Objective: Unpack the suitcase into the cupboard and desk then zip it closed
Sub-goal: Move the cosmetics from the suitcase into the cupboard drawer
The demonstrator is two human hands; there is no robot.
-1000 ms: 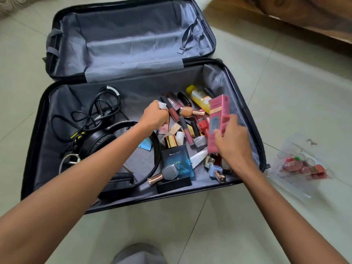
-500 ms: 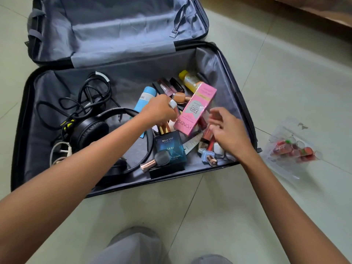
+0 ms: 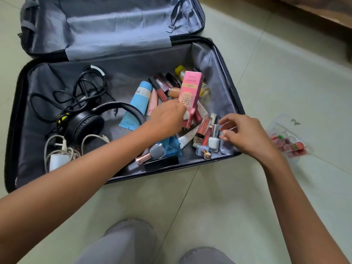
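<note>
The open suitcase (image 3: 122, 77) lies flat on the tiled floor, its lid folded back. In its right half is a heap of cosmetics: a blue tube (image 3: 140, 103), lip glosses, a blue cologne box (image 3: 171, 147) and a pale nail polish bottle (image 3: 213, 141). My left hand (image 3: 167, 117) grips the lower end of a pink BB cream box (image 3: 190, 94), which stands upright above the heap. My right hand (image 3: 243, 136) hovers just right of the nail polish with fingers loosely curled and holds nothing. Black headphones (image 3: 85, 124), black cables (image 3: 89, 86) and a white charger (image 3: 57, 159) fill the left half.
A clear plastic pack of small red items (image 3: 287, 141) lies on the floor right of the suitcase. Wooden furniture (image 3: 323, 12) runs along the top right. My knees in grey trousers (image 3: 129, 242) are at the bottom edge.
The pink box passed from my right hand to my left hand. My right hand let go and moved down right toward the nail polish bottles.
</note>
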